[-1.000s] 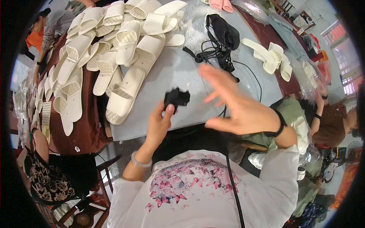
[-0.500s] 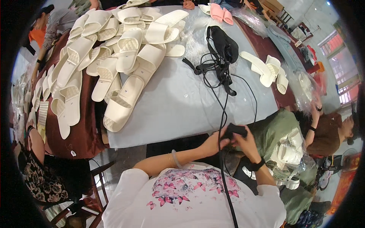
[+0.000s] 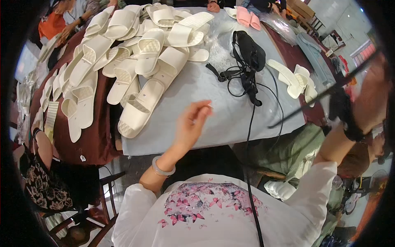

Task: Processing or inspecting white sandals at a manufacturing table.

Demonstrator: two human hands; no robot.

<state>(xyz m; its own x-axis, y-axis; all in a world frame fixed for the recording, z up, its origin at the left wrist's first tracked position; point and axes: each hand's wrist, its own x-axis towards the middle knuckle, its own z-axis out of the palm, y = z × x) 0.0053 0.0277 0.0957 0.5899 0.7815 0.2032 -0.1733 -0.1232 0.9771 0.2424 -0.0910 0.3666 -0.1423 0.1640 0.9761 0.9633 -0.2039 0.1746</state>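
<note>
My left hand hovers over the near edge of the grey-blue table, thumb and fingertips pinched together with nothing clearly between them. A pale bangle sits on that wrist. My right hand is raised high at the far right, blurred and close to the camera, with a black band on its wrist. It appears closed on a small black device, from which a thin black cable stretches taut toward the table. Another black cable hangs down over my white butterfly-print shirt.
A big pile of white slippers covers the table's left half. A black bag with straps and cords lies mid-table, a white slipper pair to its right and pink slippers at the far end. Other people sit left and right.
Both hands were together on the black device at my lap. Now the right hand has swung up to the far right with it, and the left has risen over the table edge.
</note>
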